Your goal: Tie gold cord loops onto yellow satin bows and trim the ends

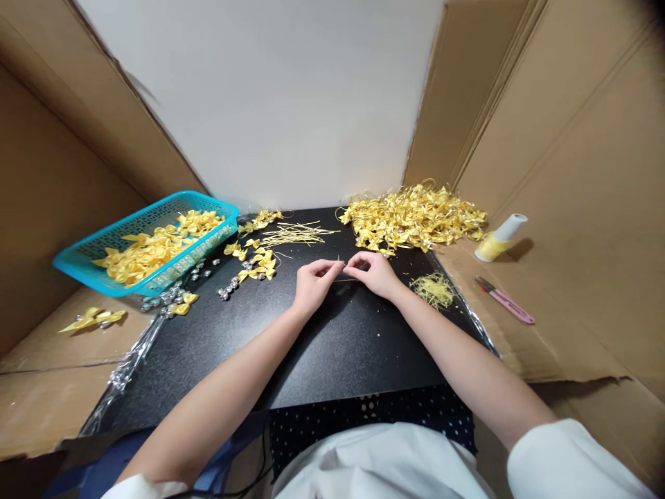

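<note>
Over the middle of the black board, my left hand (pixel 314 283) and my right hand (pixel 376 274) meet almost fingertip to fingertip. Each is closed in a pinch on a thin yellow cord (pixel 343 280), part of which runs below the fingers. Whether something small is also between the fingertips I cannot make out. Just beyond the left hand lies a bundle of straight yellow cords (pixel 294 234). Yellow ribbon bows (pixel 264 263) and small silver bells (pixel 226 289) are to its left. Behind the right hand sits a big heap of yellow bows with cord loops (pixel 415 216).
A turquoise basket (pixel 88 258) of yellow bows stands at the left, with silver bells (pixel 169 296) beside it. To the right are cord scraps (pixel 434 290), pink-handled thread snips (pixel 505 301) and a thread spool (pixel 499 238). Cardboard walls (pixel 576 159) rise on both sides.
</note>
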`<action>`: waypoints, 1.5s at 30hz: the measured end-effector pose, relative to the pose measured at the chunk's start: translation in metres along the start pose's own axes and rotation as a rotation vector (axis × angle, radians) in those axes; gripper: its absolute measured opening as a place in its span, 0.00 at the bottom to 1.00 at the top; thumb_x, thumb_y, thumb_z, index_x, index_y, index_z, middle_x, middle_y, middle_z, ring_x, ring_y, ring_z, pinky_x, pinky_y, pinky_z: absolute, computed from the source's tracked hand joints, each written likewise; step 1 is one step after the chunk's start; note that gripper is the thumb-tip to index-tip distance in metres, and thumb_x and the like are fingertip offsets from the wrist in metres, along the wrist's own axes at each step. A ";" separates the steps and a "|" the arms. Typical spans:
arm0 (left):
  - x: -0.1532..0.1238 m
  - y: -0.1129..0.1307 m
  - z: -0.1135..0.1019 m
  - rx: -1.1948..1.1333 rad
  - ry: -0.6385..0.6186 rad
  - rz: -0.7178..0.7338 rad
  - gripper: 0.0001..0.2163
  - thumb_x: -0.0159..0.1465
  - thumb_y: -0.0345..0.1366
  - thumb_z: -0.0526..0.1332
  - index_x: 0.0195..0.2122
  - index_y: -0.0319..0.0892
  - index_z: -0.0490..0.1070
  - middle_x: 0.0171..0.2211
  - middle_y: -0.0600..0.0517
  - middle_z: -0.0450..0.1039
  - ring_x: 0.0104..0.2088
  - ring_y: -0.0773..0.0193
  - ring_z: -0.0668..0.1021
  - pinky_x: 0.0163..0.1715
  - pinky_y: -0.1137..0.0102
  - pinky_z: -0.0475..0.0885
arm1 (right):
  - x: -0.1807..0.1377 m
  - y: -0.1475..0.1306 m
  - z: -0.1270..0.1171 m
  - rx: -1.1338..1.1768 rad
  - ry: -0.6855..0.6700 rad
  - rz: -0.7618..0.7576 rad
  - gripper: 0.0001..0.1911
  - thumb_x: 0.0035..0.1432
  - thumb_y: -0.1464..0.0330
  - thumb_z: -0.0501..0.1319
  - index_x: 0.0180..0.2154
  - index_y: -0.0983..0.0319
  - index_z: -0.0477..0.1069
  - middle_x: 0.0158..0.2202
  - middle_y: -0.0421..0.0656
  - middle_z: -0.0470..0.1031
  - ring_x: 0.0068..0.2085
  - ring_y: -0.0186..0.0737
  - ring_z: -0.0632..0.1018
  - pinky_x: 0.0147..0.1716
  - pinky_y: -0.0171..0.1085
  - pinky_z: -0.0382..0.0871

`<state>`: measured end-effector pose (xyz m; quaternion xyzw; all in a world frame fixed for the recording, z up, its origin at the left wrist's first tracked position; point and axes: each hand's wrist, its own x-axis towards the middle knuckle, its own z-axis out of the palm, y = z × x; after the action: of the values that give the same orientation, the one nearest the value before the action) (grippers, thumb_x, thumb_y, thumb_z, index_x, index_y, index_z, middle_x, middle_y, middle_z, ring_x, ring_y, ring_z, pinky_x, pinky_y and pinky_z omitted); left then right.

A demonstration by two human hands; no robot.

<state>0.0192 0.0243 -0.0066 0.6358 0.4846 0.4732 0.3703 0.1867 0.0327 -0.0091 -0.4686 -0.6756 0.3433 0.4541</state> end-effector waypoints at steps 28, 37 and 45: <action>0.001 0.002 0.000 0.194 -0.124 0.082 0.09 0.58 0.37 0.49 0.21 0.43 0.57 0.21 0.56 0.60 0.27 0.64 0.65 0.31 0.71 0.61 | -0.004 -0.006 -0.003 -0.207 -0.023 -0.303 0.06 0.57 0.72 0.58 0.27 0.61 0.67 0.29 0.41 0.72 0.32 0.37 0.73 0.35 0.37 0.67; 0.001 0.001 -0.001 0.192 -0.122 0.064 0.10 0.58 0.38 0.50 0.20 0.43 0.57 0.20 0.56 0.60 0.27 0.64 0.65 0.31 0.70 0.60 | -0.003 -0.008 -0.004 -0.215 -0.024 -0.245 0.05 0.59 0.69 0.57 0.31 0.61 0.69 0.31 0.41 0.72 0.33 0.37 0.72 0.37 0.38 0.67; 0.001 0.001 -0.001 0.228 -0.085 0.111 0.10 0.59 0.37 0.51 0.21 0.44 0.59 0.22 0.54 0.63 0.30 0.62 0.67 0.35 0.69 0.61 | -0.002 -0.002 0.003 -0.144 -0.075 -0.099 0.03 0.53 0.70 0.61 0.28 0.62 0.71 0.27 0.39 0.75 0.29 0.35 0.73 0.32 0.36 0.66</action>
<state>0.0188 0.0249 -0.0053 0.7191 0.4831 0.4074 0.2892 0.1841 0.0303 -0.0092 -0.4529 -0.7372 0.2883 0.4102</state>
